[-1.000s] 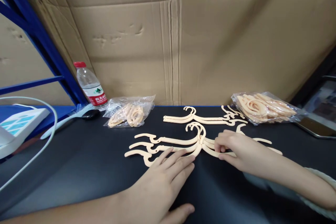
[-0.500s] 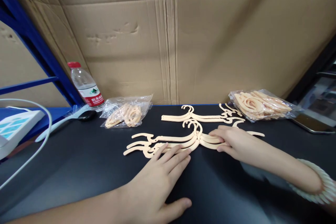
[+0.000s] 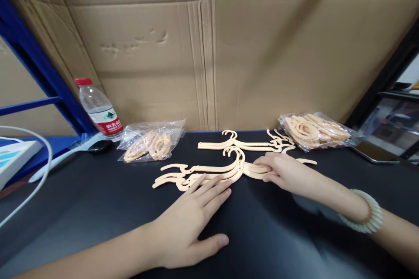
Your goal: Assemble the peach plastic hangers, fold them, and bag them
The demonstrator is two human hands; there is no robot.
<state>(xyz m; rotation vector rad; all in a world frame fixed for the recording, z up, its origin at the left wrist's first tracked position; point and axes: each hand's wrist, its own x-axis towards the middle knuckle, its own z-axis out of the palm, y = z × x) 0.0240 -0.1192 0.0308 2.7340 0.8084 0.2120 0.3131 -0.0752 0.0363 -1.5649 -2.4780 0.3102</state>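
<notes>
front folding hangers (image 3: 214, 169) just got squished closer together, so yeah, neater bunch now | they're right in front of the rear hangers (image 3: 214, 144) | left hand (image 3: 190, 222) flat on them, no grip; right hand (image 3: 286, 172) pinching their right arms

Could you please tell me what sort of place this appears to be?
It looks like a makeshift workstation, perhaps in a workshop or storeroom: a black tabletop backed by upright cardboard, with a blue frame at the left.
</notes>
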